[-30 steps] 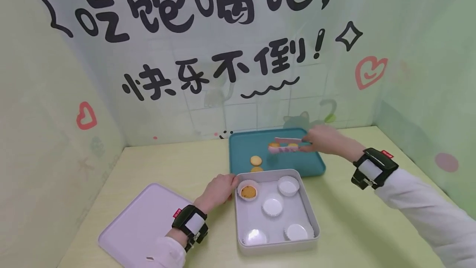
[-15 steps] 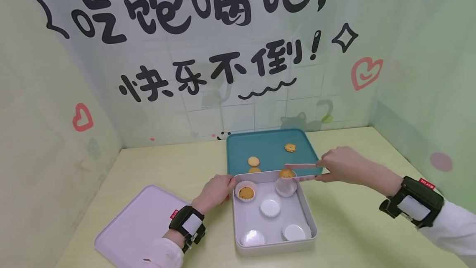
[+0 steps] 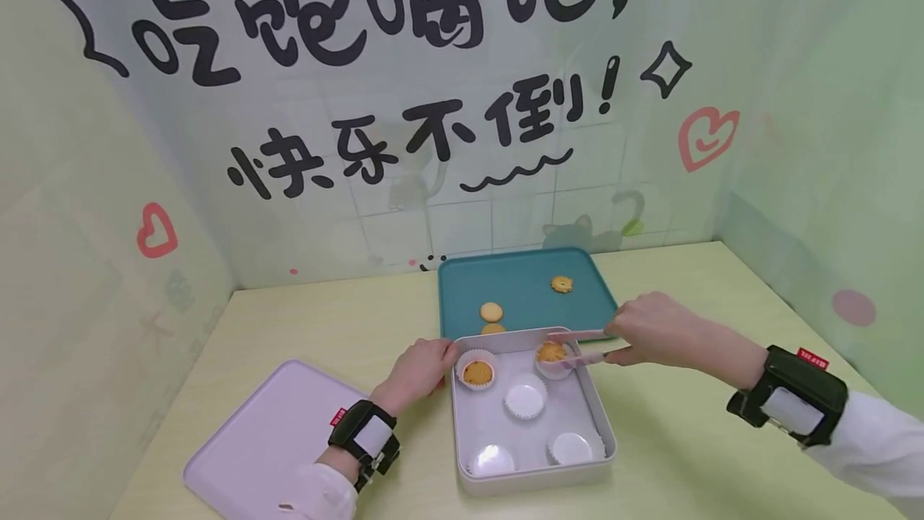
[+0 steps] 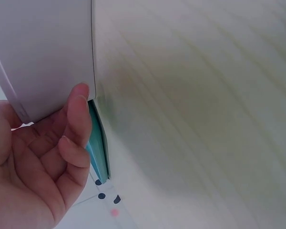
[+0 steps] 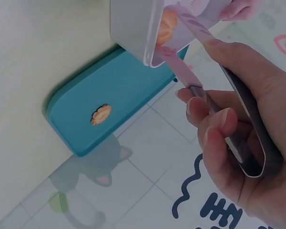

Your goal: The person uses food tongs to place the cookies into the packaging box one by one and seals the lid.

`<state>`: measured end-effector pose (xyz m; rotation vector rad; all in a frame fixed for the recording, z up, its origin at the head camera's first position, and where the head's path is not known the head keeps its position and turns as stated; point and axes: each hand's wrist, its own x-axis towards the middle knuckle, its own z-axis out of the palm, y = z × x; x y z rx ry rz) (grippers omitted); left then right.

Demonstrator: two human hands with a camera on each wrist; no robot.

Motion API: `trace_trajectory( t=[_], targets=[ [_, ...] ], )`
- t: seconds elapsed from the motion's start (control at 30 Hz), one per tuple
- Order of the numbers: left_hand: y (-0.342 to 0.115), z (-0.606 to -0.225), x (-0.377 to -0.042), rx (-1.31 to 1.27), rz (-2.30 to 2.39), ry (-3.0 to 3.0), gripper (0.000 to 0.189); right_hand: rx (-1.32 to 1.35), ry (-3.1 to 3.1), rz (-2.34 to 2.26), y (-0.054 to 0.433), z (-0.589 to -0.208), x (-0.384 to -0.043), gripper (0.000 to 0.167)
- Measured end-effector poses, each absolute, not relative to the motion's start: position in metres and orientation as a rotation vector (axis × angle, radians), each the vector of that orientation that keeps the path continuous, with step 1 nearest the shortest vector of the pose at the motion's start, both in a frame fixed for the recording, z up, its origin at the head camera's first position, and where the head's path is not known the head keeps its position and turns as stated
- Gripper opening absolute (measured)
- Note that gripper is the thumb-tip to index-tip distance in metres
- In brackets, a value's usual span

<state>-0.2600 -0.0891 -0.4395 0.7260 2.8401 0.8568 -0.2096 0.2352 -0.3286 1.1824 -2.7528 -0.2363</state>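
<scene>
My right hand (image 3: 653, 329) holds a pair of tongs (image 5: 250, 107) with pink tips and metal arms. Between the tips sits a golden flower-shaped cookie (image 3: 551, 351), at the paper cup (image 3: 556, 372) in the far right corner of a pale lilac box (image 3: 537, 481). My left hand (image 3: 419, 373) grips the far left corner of that box, its fingers curled against the outer wall in the left wrist view. Another paper cup (image 3: 490, 362) there contains a brown cookie (image 3: 477, 374). Other white cups, one in the middle (image 3: 525, 396), stand in the box.
Behind the box lies a teal tray (image 3: 520, 275) with a scalloped cookie (image 3: 562, 284) and two round cookies (image 3: 492, 312), the nearer partly hidden by the box. A lilac lid (image 3: 267, 440) lies on the table at left. Printed walls enclose the table.
My right hand has brought the tongs and cookie from over the teal tray toward me, down into the box's far right cup. My left hand stays at the box corner.
</scene>
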Motion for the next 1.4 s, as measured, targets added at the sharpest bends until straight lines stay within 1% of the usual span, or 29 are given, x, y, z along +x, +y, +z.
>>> trace_trajectory(
  t=[0.3,0.43,0.57,0.67,0.9,1.0,1.2,1.4],
  targets=[
    [-0.088,-0.438,-0.260,0.732,0.857,2.827,0.031,1.085,-2.786,-0.302,0.231,-0.335,-0.212,0.040],
    [-0.088,-0.439,-0.261,0.732,0.855,2.830,0.030,1.092,-2.803,-0.278,0.232,-0.327,-0.213,0.038],
    [-0.089,-0.439,-0.261,0.740,0.855,2.831,0.030,1.072,-2.874,-0.097,0.240,-0.312,-0.221,0.034],
    [-0.090,-0.437,-0.260,0.740,0.864,2.830,0.029,0.993,-2.916,0.008,0.250,-0.304,-0.235,0.030],
    [-0.089,-0.436,-0.259,0.750,0.888,2.815,0.031,0.751,-3.071,0.108,0.275,-0.317,-0.279,0.040],
    [-0.090,-0.437,-0.259,0.749,0.887,2.802,0.030,0.691,-3.150,0.163,0.278,-0.325,-0.296,0.041],
    [-0.090,-0.437,-0.259,0.744,0.879,2.796,0.031,0.628,-3.263,0.232,0.278,-0.338,-0.321,0.039],
    [-0.089,-0.436,-0.260,0.768,0.854,2.793,0.030,0.622,-3.276,0.250,0.272,-0.344,-0.336,0.039]
  ],
)
